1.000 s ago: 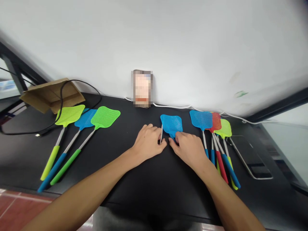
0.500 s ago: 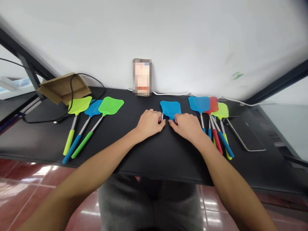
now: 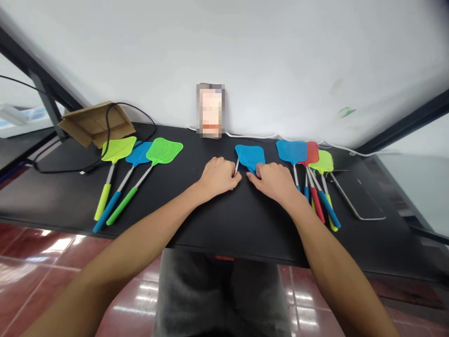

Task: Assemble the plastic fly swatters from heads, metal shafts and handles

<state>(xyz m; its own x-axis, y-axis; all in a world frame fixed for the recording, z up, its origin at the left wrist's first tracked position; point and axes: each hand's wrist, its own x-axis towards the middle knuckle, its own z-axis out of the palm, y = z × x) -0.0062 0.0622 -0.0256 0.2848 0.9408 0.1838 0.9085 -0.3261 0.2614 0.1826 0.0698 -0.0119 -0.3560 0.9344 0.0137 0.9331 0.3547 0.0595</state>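
In the middle of the black table, my right hand (image 3: 277,182) is closed round the neck of a blue fly swatter head (image 3: 250,156), its mesh pointing away from me. My left hand (image 3: 219,175) is closed round a thin silver rod (image 3: 236,165), whose tip shows beside the blue head's lower left corner. The rod looks apart from the head; its lower part is hidden by my fingers. To the left lie a yellow-green swatter (image 3: 117,149), a blue one (image 3: 114,206) and a green one (image 3: 164,150). Right of my right hand, several swatters overlap, including a red one (image 3: 312,153).
A lit phone (image 3: 211,110) leans on the white wall, its screen blurred out. A dark flat device (image 3: 365,199) lies at the right. Behind the left swatters are an open cardboard box (image 3: 94,124) and a black cable (image 3: 136,108). A white cable (image 3: 252,136) runs along the wall.
My hands keep nearly the same position and grip on the rod and the blue head. The whole view has shifted slightly; the other swatters stay where they lie.
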